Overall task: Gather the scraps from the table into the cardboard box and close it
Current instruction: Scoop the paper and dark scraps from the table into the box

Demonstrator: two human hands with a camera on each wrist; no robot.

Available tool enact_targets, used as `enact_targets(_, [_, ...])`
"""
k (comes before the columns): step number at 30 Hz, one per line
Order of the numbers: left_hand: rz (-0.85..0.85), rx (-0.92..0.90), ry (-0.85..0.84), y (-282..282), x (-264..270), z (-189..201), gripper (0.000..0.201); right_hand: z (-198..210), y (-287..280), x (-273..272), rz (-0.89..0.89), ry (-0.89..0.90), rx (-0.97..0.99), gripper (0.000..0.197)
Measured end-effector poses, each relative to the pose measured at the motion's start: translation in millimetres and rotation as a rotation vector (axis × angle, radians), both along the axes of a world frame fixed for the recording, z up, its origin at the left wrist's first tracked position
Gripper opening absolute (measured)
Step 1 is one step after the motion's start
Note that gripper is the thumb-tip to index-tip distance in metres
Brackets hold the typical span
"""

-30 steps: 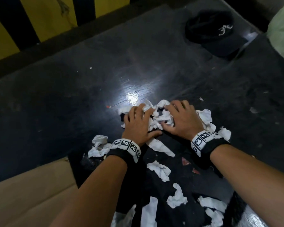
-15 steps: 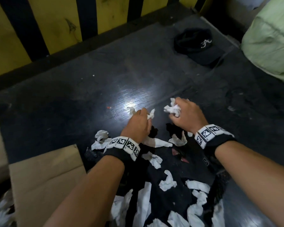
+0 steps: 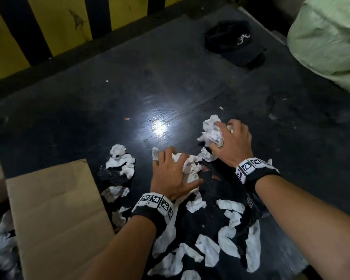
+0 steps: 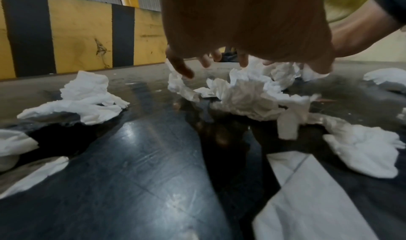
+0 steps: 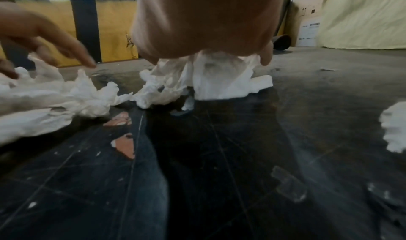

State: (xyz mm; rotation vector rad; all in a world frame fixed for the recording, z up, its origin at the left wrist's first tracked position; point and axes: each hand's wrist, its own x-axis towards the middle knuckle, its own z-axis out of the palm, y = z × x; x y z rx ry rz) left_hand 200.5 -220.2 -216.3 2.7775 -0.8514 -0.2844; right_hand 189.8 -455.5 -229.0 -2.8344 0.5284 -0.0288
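Observation:
Crumpled white scraps [image 3: 230, 229] lie strewn over the dark table [image 3: 170, 87], thickest near its front. My left hand [image 3: 170, 172] rests on a small heap of them [image 3: 190, 166] with fingers spread; in the left wrist view its fingers [image 4: 186, 72] hang just over the heap [image 4: 248, 96]. To the right, my right hand [image 3: 230, 142] grips a wad of white scraps [image 3: 210, 130], also seen under the palm [image 5: 219, 77]. The cardboard box [image 3: 55, 215] shows an open flap at the lower left, with white scraps inside [image 3: 0, 245].
A black cap [image 3: 234, 43] lies at the far right of the table. A pale green sack [image 3: 331, 37] fills the right corner. A yellow and black striped wall [image 3: 49, 21] runs along the back. More scraps [image 3: 120, 160] sit by the flap's corner.
My left hand has gone from a fist to spread fingers over the heap. My right hand has moved right with a bigger wad in its grip. More of the box is in view.

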Motion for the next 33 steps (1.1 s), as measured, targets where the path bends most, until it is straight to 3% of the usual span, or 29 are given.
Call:
enact_targets(3, [-0.01, 0.104, 0.107, 1, -2, -13, 0.119, -9, 2, 3, 0.015, 0.088, 0.095, 0.09])
enact_targets(5, [-0.077, 0.19, 0.164, 1, -6, -29, 0.127, -17, 3, 7, 0.071, 0.165, 0.122, 0.102])
enact_targets(8, [-0.096, 0.21, 0.15, 2, -13, -49, 0.103, -32, 5, 12, 0.147, 0.201, 0.074, 0.098])
enact_targets(15, [-0.045, -0.041, -0.04, -6, -5, -50, 0.034, -41, 17, 13, 0.193, -0.103, -0.112, 0.046])
enact_targets(18, [-0.071, -0.065, -0.003, -10, 3, -50, 0.035, -44, 26, 13, 0.194, -0.134, -0.059, 0.032])
enact_targets(22, [-0.097, 0.006, 0.112, -15, 13, -44, 0.026, -30, 33, 11, 0.18, -0.007, 0.064, 0.034])
enact_targets(27, [0.033, -0.005, 0.163, -13, 26, 10, 0.03, 24, 42, 6, 0.076, -0.016, 0.135, 0.031])
enact_targets(33, [0.223, -0.19, 0.021, 32, 54, 128, 0.022, 136, 81, 22, 0.105, -0.187, 0.267, 0.016])
